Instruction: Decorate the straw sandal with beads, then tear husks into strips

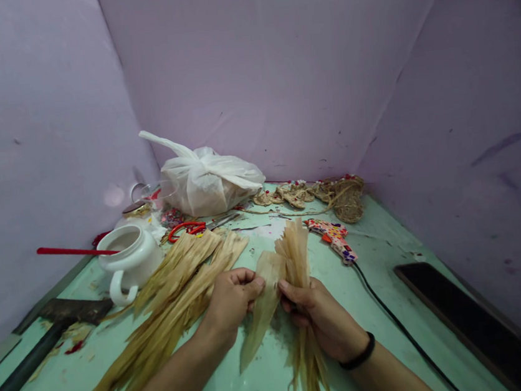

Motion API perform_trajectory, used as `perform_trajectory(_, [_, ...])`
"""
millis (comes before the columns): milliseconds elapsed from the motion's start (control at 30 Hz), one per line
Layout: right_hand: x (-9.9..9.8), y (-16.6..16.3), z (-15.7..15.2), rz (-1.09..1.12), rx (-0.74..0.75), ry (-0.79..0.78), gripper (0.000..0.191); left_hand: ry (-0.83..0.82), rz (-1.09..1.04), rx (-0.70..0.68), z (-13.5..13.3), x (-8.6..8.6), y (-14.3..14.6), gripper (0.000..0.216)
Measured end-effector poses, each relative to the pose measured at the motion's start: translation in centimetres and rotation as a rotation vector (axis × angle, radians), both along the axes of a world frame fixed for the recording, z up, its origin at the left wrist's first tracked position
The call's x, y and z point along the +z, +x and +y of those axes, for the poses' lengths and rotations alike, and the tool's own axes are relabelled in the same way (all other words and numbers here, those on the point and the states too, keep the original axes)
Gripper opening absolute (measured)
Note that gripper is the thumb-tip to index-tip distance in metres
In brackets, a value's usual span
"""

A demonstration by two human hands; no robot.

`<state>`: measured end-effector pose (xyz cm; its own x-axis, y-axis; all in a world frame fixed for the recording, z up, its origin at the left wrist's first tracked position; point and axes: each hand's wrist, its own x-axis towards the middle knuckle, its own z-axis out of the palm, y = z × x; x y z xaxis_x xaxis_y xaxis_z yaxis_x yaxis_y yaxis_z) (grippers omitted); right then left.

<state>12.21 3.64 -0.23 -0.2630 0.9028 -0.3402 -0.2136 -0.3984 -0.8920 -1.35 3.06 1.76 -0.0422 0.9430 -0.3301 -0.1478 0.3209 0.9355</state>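
Observation:
My left hand (pixel 235 299) pinches the edge of a single dried corn husk (pixel 265 311), broad and pale, with its pointed end hanging toward me. Closed around a bundle of dried husks (pixel 295 251) is my right hand (pixel 318 314), which wears a black band at the wrist. The bundle stands up above the fist, and its frayed tails hang below. Both hands meet at the middle of the table, and the single husk's side touches the bundle. Left of them lies a spread pile of more husks (pixel 180 317), partly behind my left forearm.
A white pot (pixel 131 260) with a red stick (pixel 76 250) stands left, beside a hammer-like tool (pixel 73 309). Behind are red-handled scissors (pixel 187 230), a tied plastic bag (pixel 207 183) and woven pieces (pixel 348 201). A patterned glue gun (pixel 333 237) trails its cord right, near a dark slab (pixel 462 317).

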Motion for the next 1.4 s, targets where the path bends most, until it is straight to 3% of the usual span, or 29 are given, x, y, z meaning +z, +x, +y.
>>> perform_trajectory(900, [0.1,0.0,0.1,0.027,-0.012,-0.024,0.033,0.019,0.054,0.033,0.3,-0.5,-0.3,0.026])
perform_trajectory(1167, [1.2,1.4,0.8,0.134,-0.124,-0.015,0.031,0.033,0.05,0.087,0.8,-0.5,-1.0,0.024])
perform_trajectory(1400, [4.0,5.5,2.1,0.282,-0.257,0.086,0.021,0.041,0.062,0.108,1.1,-0.2,-1.5,0.022])
